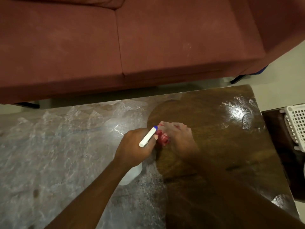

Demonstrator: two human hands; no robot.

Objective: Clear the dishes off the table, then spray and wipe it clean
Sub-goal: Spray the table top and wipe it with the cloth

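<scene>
Head-worn view, steeply down over table [66,146]

The body of the spray bottle [148,137] is largely hidden beneath the left hand [135,146] and its forearm; only the white head, the blue nozzle tip and a pale patch of the body are seen. The right hand [179,136] is smeared by motion blur, so the lie of its fingers cannot be told. The red cloth [162,138] is mostly covered by that hand. The table [66,146] is cut off at the left and bottom edges, the sofa [115,47] at the top and left, and the white basket [295,124] at the right. A blue object [262,70] under the sofa's right end is too small to be identified.
</scene>
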